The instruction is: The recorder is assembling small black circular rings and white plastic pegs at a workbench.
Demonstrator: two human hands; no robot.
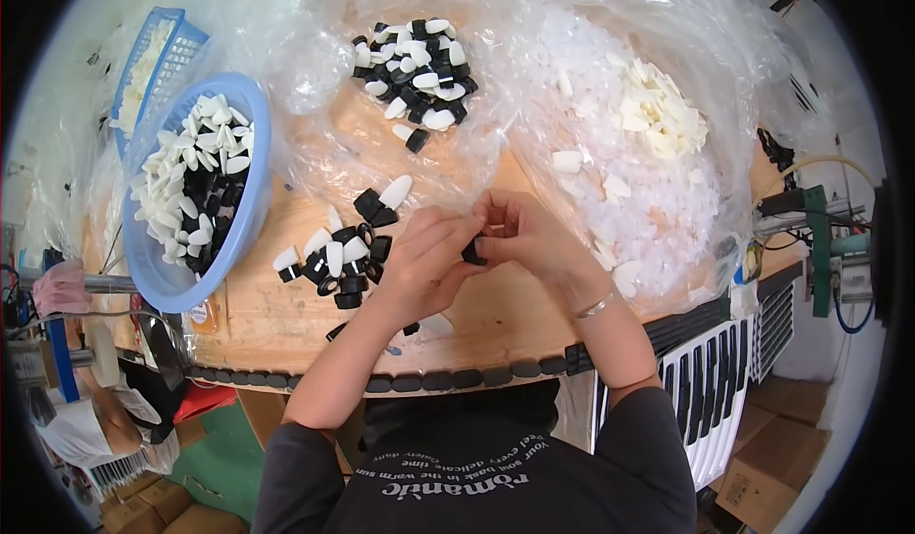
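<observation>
My left hand (pixel 427 256) and my right hand (pixel 522 236) meet over the middle of the wooden table. Both are closed around a small black piece (pixel 473 253), mostly hidden by my fingers. My right thumb and forefinger pinch it, while the left fingers press in from the other side. Beside my left hand lies a loose group of black ring-like parts (pixel 350 299) and white oval tabs (pixel 396 191), some joined together. Farther back is a bigger heap of black-and-white pieces (pixel 419 71) on clear plastic sheeting.
A blue oval basin (pixel 255 200) of white and black pieces stands at the left, with a blue basket (pixel 181 52) behind. To the right, a plastic bag (pixel 724 191) holds translucent pieces and cream tabs (pixel 662 114). Black strips line the table edge (pixel 448 379). Another person's arm (pixel 112 420) shows lower left.
</observation>
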